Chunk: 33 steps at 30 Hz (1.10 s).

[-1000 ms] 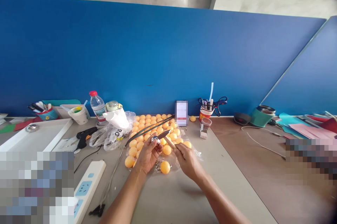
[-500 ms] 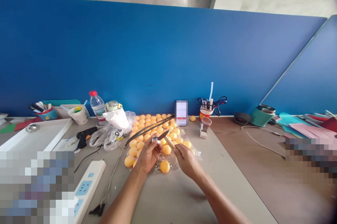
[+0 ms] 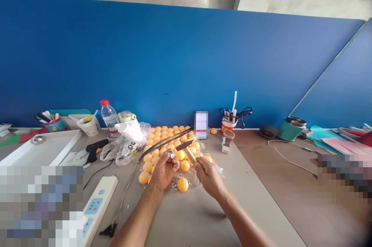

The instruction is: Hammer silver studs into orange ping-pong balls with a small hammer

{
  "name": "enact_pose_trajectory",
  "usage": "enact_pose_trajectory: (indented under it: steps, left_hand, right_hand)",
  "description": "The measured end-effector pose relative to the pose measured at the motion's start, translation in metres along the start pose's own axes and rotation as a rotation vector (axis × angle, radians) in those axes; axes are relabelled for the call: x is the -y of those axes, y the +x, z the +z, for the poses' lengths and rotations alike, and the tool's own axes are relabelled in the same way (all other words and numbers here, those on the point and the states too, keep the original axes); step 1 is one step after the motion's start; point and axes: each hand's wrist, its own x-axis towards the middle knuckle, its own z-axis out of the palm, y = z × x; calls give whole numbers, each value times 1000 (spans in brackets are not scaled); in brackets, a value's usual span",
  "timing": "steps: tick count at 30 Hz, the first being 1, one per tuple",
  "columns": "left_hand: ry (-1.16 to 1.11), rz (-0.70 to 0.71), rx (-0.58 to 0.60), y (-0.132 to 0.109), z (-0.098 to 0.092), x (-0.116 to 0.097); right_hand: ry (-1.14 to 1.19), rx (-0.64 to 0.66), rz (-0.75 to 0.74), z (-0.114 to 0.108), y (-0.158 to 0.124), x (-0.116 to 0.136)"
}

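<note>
My left hand (image 3: 163, 171) is closed round a small shiny silver ball (image 3: 171, 155), held up at its fingertips. My right hand (image 3: 207, 176) grips the wooden handle of a small hammer (image 3: 186, 147), whose dark metal head hangs just right of and above the silver ball. Both hands hover over a clear bag of many orange ping-pong balls (image 3: 167, 142) lying on the grey table (image 3: 188, 216). One loose orange ball (image 3: 183, 184) rests between my wrists.
A black glue gun (image 3: 94, 148), a water bottle (image 3: 109, 117), a white power strip (image 3: 98, 208) and a white tray (image 3: 43, 148) lie to the left. A red pen cup (image 3: 228, 123) and a green pot (image 3: 292, 128) stand at the back right.
The hammer head has lifted and turned away from the silver ball, which my left hand has tilted a little lower. The view has shifted slightly.
</note>
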Motion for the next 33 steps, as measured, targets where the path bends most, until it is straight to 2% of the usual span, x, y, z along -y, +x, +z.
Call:
enact_pose_trajectory:
  steps: [6,9,13,18,23,27,31,33]
  left_hand:
    - [66,-43,-92,1,2,2]
    - [64,-54,-115,1,4,2]
    - [124,-25,-106,0,5,3]
    - [162,29,-128,1,3,5]
    - [185,6,-125,1,3,5]
    - [189,17,-121,-1,5,4]
    - [199,-18,-113,-2,8,4]
    - [224,-24,-99,-3,8,5]
  right_hand:
    - [-78,71,-74,7,-3,4]
    - [-91,66,-86,6,-3,3]
    - [-31,11,-50,2,-2,2]
    - [-79,103,-49,3,-1,0]
    - [29,89,-6,4,-1,-1]
    - [51,163,44,6,-1,-5]
    - [154,111,58,7,-1,-8]
    - [122,92,38,7,0,-8]
